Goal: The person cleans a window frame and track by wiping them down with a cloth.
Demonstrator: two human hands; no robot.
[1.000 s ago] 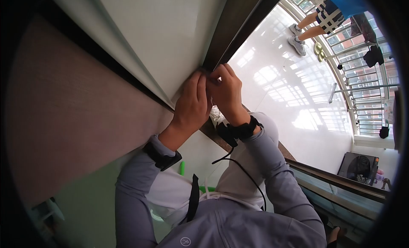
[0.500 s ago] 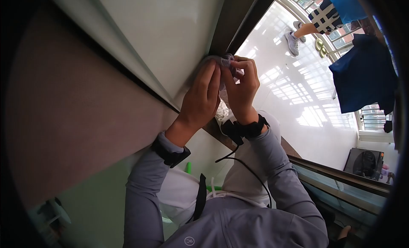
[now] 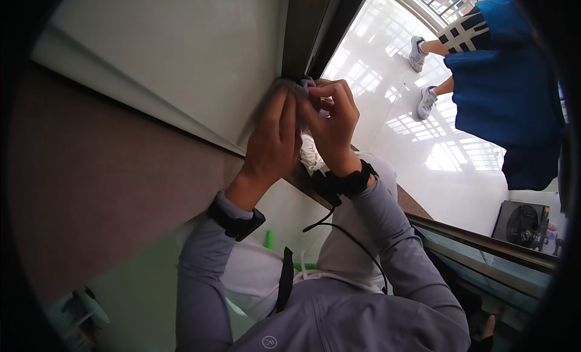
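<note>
A crumpled grey-purple cloth is bunched between my two hands, beside the foot of a dark frame post. My left hand has its fingers pressed together on the cloth, next to the pale wall panel. Thumb and fingers of my right hand pinch the cloth from the other side. Black bands are on both wrists, and a black cable hangs from the right one. Below my hands a white shoe shows in part.
Another person in a blue garment and grey shoes stands on the shiny floor at the upper right. A dark box-like object lies at the right. A brownish surface fills the left. A dark rail runs at lower right.
The other person has come closer, and the blue garment fills more of the upper right. The cloth, hidden at first, now shows between my hands, which stay by the post.
</note>
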